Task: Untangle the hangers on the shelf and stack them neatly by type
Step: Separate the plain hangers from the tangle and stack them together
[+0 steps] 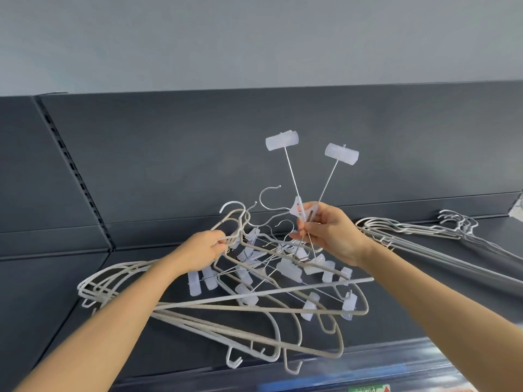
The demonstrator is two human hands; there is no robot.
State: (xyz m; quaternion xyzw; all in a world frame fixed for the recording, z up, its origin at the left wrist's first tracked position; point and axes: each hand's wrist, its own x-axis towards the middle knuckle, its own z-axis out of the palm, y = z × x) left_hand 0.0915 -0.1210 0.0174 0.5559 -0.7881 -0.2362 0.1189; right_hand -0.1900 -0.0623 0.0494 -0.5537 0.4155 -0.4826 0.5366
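A: Your left hand (202,250) is curled tight round the necks of some beige hangers, just under their hooks. They are part of the tangled pile (247,295) on the dark shelf (51,292) right in front of you.

B: Your right hand (331,236) pinches two clip hangers (304,212) at their middle. Your thumb and fingers are closed on the white plastic part. You hold them up above the pile.

A: Look, their thin metal rods point up and spread like a V. A see-through clip (282,140) sits on top of the left rod. A second clip (342,154) sits on top of the right rod.

B: The low ends of the rods go down into the pile, among more clips and wire hooks. You cannot tell from here if they are caught.

A: In the pile, thick beige hangers lie across each other, with clip hangers mixed in. Some ends reach the front edge of the shelf.

B: To your right, well apart from the pile, a stack of beige hangers (379,227) lies flat on the same shelf. Past it, near the back, is a stack of thin wire hangers (460,222).

A: Behind it all stands the dark back panel (198,151), with a grey wall (254,38) above it.
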